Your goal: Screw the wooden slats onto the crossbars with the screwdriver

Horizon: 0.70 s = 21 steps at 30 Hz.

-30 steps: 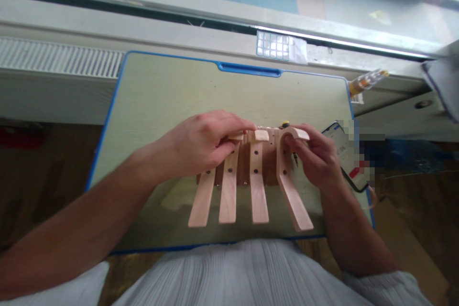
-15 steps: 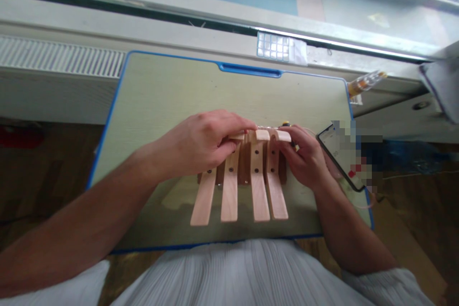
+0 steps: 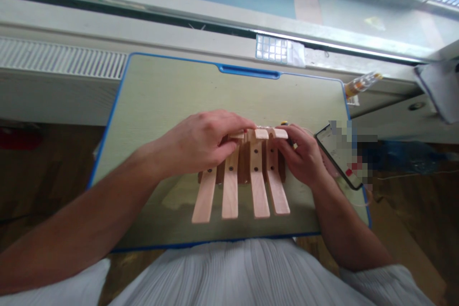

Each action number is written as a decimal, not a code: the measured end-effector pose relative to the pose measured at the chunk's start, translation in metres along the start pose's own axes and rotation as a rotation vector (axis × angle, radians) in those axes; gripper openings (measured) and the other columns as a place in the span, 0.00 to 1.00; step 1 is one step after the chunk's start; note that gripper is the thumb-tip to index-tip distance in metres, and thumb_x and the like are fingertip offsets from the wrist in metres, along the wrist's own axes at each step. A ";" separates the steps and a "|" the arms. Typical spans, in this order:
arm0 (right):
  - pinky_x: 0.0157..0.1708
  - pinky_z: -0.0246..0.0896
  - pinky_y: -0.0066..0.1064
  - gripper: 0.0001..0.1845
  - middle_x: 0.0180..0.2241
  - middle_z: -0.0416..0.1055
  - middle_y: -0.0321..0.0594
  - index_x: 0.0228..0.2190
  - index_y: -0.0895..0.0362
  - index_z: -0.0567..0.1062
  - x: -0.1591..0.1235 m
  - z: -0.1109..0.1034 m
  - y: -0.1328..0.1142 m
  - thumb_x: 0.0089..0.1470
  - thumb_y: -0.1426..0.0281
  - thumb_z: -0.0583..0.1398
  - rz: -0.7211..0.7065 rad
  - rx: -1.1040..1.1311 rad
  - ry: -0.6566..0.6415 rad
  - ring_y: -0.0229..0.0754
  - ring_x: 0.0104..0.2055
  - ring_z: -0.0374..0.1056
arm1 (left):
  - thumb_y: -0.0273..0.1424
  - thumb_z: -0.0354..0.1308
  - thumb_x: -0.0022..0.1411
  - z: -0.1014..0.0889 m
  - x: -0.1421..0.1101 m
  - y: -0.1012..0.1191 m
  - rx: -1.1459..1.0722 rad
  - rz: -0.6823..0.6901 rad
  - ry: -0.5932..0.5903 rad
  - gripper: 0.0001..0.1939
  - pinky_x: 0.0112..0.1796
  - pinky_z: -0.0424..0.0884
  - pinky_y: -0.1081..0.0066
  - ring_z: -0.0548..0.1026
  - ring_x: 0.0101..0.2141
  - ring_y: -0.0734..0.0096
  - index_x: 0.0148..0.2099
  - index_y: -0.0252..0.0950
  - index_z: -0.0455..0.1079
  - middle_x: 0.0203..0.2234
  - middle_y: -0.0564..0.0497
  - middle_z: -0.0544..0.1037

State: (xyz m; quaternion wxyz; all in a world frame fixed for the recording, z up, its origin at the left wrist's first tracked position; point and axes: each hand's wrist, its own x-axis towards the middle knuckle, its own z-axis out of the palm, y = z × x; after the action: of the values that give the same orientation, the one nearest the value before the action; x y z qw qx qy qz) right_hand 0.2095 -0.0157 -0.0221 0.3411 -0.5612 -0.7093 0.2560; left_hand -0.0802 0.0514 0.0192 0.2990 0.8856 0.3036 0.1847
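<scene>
A wooden hook rack (image 3: 245, 162) stands over the middle of the table, its brown board carrying several pale wooden hooks fixed with dark screws. Long flat ends of the hooks, such as one pale hook (image 3: 230, 196), point toward my body; their short curled ends face away. My left hand (image 3: 206, 138) grips the rack's left end from above, thumb and fingers closed about a curled end and hiding the left part. At the other end, my right hand (image 3: 301, 150) is closed on the board's right edge, thumb beside the last hook. Something small, yellow and black (image 3: 284, 123) shows just behind the rack.
The pale folding table (image 3: 165, 81) has a blue rim and a blue slot at its far edge. A phone (image 3: 339, 155), partly blurred out, lies by my right wrist. A bottle (image 3: 362, 85) is past the right far corner. A radiator (image 3: 64, 57) stands at the left.
Both hands keep their grip on the rack. The hooks' long ends have shifted slightly upward in the view, and the camera has moved a little.
</scene>
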 end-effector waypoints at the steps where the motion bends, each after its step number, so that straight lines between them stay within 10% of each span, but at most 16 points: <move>1: 0.46 0.71 0.40 0.09 0.42 0.82 0.43 0.48 0.52 0.84 0.000 0.000 0.000 0.72 0.66 0.63 0.002 0.004 0.007 0.47 0.43 0.76 | 0.32 0.61 0.75 -0.001 0.000 0.001 -0.009 0.002 0.009 0.21 0.64 0.77 0.59 0.85 0.59 0.57 0.67 0.42 0.79 0.60 0.47 0.87; 9: 0.43 0.68 0.40 0.18 0.37 0.79 0.36 0.54 0.52 0.81 -0.003 -0.007 -0.001 0.62 0.70 0.67 0.085 0.033 0.078 0.44 0.38 0.71 | 0.46 0.69 0.74 -0.018 -0.001 -0.001 -0.161 -0.069 0.377 0.21 0.52 0.80 0.65 0.86 0.48 0.64 0.61 0.40 0.83 0.52 0.47 0.89; 17: 0.38 0.62 0.38 0.15 0.33 0.74 0.32 0.42 0.50 0.74 -0.005 -0.018 0.008 0.52 0.74 0.66 0.138 0.058 0.235 0.43 0.34 0.66 | 0.39 0.64 0.75 -0.043 -0.002 -0.039 0.051 -0.319 0.677 0.14 0.45 0.78 0.63 0.83 0.43 0.64 0.56 0.41 0.83 0.44 0.48 0.88; 21: 0.36 0.62 0.38 0.12 0.32 0.74 0.33 0.40 0.51 0.76 -0.003 -0.021 0.011 0.51 0.71 0.68 0.140 0.042 0.294 0.43 0.32 0.65 | 0.36 0.64 0.67 -0.051 -0.029 -0.057 0.215 -0.539 0.377 0.10 0.44 0.76 0.63 0.83 0.40 0.61 0.45 0.40 0.83 0.39 0.48 0.87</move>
State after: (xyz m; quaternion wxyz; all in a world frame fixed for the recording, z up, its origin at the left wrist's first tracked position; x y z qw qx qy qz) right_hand 0.2333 -0.0168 -0.0176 0.4340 -0.6334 -0.6056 0.2089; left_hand -0.1521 0.0904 0.0170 0.1808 0.7504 0.5941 0.2265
